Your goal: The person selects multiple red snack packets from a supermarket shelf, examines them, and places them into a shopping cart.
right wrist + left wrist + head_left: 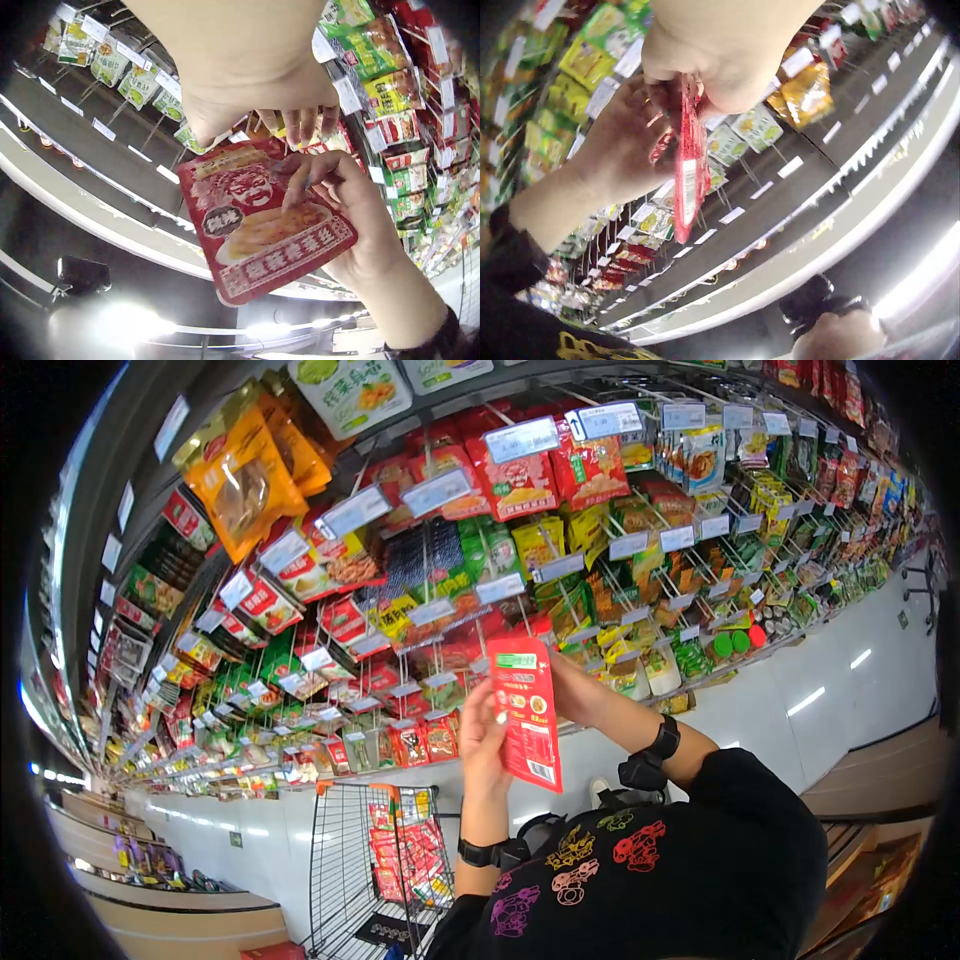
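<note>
A flat red food packet [527, 725] is held up before the chest, its printed back and barcode towards the head camera. My left hand [483, 735] grips it by the side, thumb on the back. In the right wrist view, left fingertips [300, 180] lie across the packet front [262, 217], which bears a painted face and a picture of food. My right hand [577, 690] is partly hidden behind the packet. Its loosely bent fingers [309, 121] reach the upper edge, with shelf goods visible between thumb and fingers.
Long shelves of hanging food packets [520, 485] and price tags [522, 438] stand in front. A wire shopping cart [340, 830] with several red packets [408, 855] is at the lower left. White floor tiles [800, 690] lie to the right.
</note>
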`<state>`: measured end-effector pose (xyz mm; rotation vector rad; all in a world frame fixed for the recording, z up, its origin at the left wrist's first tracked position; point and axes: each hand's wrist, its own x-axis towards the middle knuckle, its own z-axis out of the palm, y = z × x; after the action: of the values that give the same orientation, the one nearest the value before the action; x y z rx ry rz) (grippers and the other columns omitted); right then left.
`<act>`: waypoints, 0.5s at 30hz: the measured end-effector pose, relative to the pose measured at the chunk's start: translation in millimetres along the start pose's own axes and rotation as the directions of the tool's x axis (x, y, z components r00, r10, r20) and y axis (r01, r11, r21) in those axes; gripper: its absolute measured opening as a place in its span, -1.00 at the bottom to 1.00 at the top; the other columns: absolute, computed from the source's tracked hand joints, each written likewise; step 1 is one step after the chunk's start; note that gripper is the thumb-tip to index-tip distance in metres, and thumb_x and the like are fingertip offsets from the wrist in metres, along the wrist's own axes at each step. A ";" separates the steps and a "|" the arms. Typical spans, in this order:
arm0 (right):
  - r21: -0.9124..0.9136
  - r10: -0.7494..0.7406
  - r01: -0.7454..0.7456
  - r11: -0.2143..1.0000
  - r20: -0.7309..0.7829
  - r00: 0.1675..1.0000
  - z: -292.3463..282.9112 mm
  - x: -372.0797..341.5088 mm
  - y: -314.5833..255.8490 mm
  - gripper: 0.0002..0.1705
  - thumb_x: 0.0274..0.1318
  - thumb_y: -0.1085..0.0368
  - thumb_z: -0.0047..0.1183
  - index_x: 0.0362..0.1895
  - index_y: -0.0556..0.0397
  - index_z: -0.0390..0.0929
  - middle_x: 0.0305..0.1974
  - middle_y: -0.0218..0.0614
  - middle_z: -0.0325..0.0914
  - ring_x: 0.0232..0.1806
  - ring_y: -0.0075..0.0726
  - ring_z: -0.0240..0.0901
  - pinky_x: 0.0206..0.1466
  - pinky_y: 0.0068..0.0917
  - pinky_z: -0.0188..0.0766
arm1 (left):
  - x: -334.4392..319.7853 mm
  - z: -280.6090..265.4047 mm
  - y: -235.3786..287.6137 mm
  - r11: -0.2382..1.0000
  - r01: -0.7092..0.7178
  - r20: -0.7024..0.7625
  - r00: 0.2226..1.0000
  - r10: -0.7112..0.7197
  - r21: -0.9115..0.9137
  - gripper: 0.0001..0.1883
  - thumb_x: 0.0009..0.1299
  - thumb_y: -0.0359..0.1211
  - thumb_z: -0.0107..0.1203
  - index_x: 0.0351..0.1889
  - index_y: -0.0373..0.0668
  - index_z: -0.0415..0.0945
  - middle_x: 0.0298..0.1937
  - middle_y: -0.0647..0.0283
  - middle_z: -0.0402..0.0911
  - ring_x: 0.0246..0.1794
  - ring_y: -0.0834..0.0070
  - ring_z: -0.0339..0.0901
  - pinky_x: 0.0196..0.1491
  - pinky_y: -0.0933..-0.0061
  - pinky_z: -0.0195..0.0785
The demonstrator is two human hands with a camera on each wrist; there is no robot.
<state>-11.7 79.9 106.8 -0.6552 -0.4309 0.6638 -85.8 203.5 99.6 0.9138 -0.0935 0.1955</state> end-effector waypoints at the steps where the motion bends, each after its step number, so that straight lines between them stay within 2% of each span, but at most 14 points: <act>1: 0.016 -0.088 0.087 0.996 0.041 0.995 -11.7 2.8 -3.1 -0.41 0.04 -0.06 -0.14 0.07 0.02 0.17 -0.09 -0.27 0.36 -0.02 -0.33 0.28 0.03 -0.36 0.20 | 6.8 6.4 -10.8 0.996 0.067 0.025 0.998 -0.066 -0.060 -0.49 0.15 -0.50 -0.04 0.10 -0.21 0.13 0.00 0.22 0.33 -0.07 0.45 0.35 -0.09 0.46 0.32; 2: 0.005 -0.092 0.091 0.996 0.060 0.994 -21.5 3.8 -8.2 -0.38 0.00 -0.03 -0.08 0.08 0.05 0.15 -0.13 -0.26 0.38 -0.03 -0.31 0.30 0.04 -0.35 0.21 | 12.3 11.1 -20.7 0.984 0.136 0.054 0.990 -0.131 -0.117 -0.49 0.15 -0.47 -0.02 0.10 -0.21 0.14 -0.01 0.22 0.35 -0.10 0.45 0.38 -0.13 0.46 0.34; 4: -0.020 -0.101 0.103 0.994 0.093 0.991 -38.0 5.8 -20.0 -0.31 -0.06 0.03 0.03 0.10 0.10 0.11 -0.20 -0.24 0.42 -0.06 -0.28 0.33 0.05 -0.33 0.22 | 26.2 -1.6 -54.9 0.919 0.249 0.202 0.960 -0.192 -0.306 -0.55 0.19 -0.52 -0.09 0.08 -0.22 0.16 -0.02 0.18 0.36 -0.08 0.45 0.37 -0.06 0.45 0.30; 5: 0.079 -0.096 0.096 0.992 -0.003 0.995 -39.8 8.3 -27.7 -0.47 -0.14 0.20 0.12 -0.07 0.10 0.23 -0.34 -0.27 0.45 -0.18 -0.31 0.40 -0.06 -0.37 0.31 | 34.3 -8.3 -67.7 0.867 0.311 0.281 0.936 -0.210 -0.389 -0.58 0.22 -0.54 -0.13 0.08 -0.23 0.17 -0.03 0.17 0.36 -0.08 0.44 0.37 -0.03 0.45 0.28; 8: 0.061 -0.111 0.116 0.991 -0.067 0.991 -68.6 15.1 -47.2 -0.69 -0.16 0.36 0.11 -0.31 0.07 0.28 -0.40 -0.27 0.45 -0.31 -0.35 0.43 -0.21 -0.44 0.37 | 59.1 5.4 -68.4 0.887 0.341 0.232 0.932 -0.277 -0.311 -0.60 0.23 -0.43 -0.06 0.04 -0.24 0.22 -0.03 0.17 0.38 -0.07 0.44 0.38 -0.07 0.44 0.30; 9: 0.025 -0.162 0.167 0.986 -0.143 0.976 -71.4 20.6 -52.8 -0.77 -0.19 0.49 0.07 -0.46 0.05 0.26 -0.43 -0.26 0.46 -0.39 -0.39 0.43 -0.31 -0.51 0.38 | 68.2 -3.4 -74.8 0.880 0.394 0.204 0.915 -0.348 -0.265 -0.60 0.28 -0.24 -0.10 0.01 -0.25 0.25 -0.04 0.15 0.39 -0.09 0.42 0.40 -0.10 0.43 0.32; 12: -0.142 -0.313 0.286 0.948 -0.242 0.919 -72.1 45.9 -67.6 -0.81 -0.19 0.55 0.05 -0.47 0.07 0.31 -0.46 -0.32 0.45 -0.41 -0.51 0.41 -0.33 -0.57 0.37 | 113.1 -35.5 -81.1 0.890 0.455 0.136 0.884 -0.447 -0.030 -0.50 0.30 -0.06 -0.20 0.01 -0.28 0.25 -0.05 0.13 0.40 -0.10 0.40 0.41 -0.09 0.42 0.32; 13: -0.210 -0.422 0.375 0.903 -0.265 0.867 -76.4 57.5 -69.5 -0.81 -0.21 0.57 0.05 -0.49 0.08 0.32 -0.46 -0.34 0.44 -0.42 -0.56 0.39 -0.33 -0.59 0.36 | 121.1 -13.4 -59.6 0.877 0.467 0.056 0.884 -0.464 -0.112 -0.47 0.29 0.00 -0.24 -0.01 -0.26 0.25 -0.11 0.11 0.43 -0.20 0.36 0.45 -0.17 0.35 0.36; 14: -0.281 -0.445 0.371 0.885 -0.275 0.853 -78.1 69.6 -74.9 -0.81 -0.21 0.57 0.05 -0.48 0.09 0.32 -0.46 -0.35 0.43 -0.42 -0.56 0.38 -0.33 -0.60 0.35 | 131.5 -6.5 -46.2 0.922 0.385 -0.017 0.923 -0.385 -0.032 -0.50 0.30 -0.03 -0.26 -0.03 -0.25 0.28 -0.10 0.11 0.43 -0.17 0.36 0.45 -0.12 0.35 0.34; 15: -0.350 -0.469 0.365 0.862 -0.280 0.838 -77.8 82.2 -82.2 -0.81 -0.21 0.57 0.05 -0.48 0.10 0.33 -0.46 -0.36 0.43 -0.42 -0.57 0.38 -0.33 -0.61 0.34 | 144.5 -9.8 -41.1 0.979 0.184 0.056 0.980 -0.190 0.089 -0.57 0.31 -0.10 -0.23 -0.04 -0.25 0.30 -0.11 0.14 0.44 -0.18 0.40 0.45 -0.12 0.39 0.33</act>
<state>125.2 54.2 119.7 -0.9008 -0.3162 0.0484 64.1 205.4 85.3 1.0068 -0.0590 -0.0054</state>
